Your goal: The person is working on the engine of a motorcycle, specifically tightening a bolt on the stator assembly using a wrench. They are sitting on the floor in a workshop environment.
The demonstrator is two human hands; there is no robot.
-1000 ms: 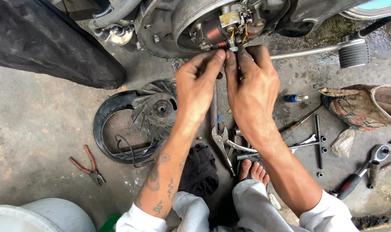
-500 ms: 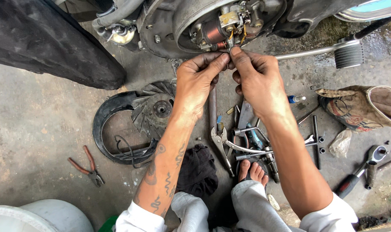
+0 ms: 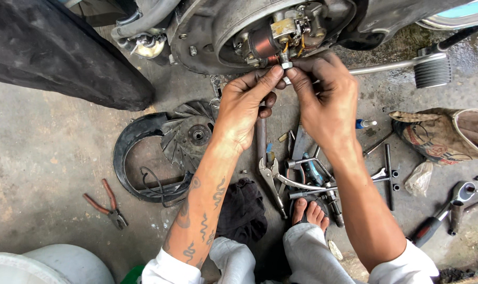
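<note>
Foot: a bare foot (image 3: 311,213) rests on the concrete floor (image 3: 44,158), close to the body, between the knees.
Tools near the foot: locking pliers (image 3: 270,176) and a few wrenches (image 3: 323,181) lie in a pile just past the toes. They are close enough to grab without looking far.
Red pliers: red-handled pliers (image 3: 105,204) lie on the floor at the left, well apart from the hands.
Fan cover: a black fan cover (image 3: 162,150) lies on the floor beside the left arm.
Left hand: the left hand (image 3: 244,108) has its thumb and finger pressed together on a small metal nut (image 3: 286,66).
Right hand: the right hand (image 3: 323,97) pinches the same small part from the other side, fingertips touching the left ones.
Small part: the nut sits between both sets of fingertips, right under the open engine.
Engine: the engine housing (image 3: 197,37) is farthest away, with a copper coil (image 3: 261,46) and thin wires (image 3: 291,44) just above the fingers.
Doing it well: I think it is best to hold the tiny part tight, turn slowly, and keep fingers off the thin wires. If it drops, it could roll under the tools.
</note>
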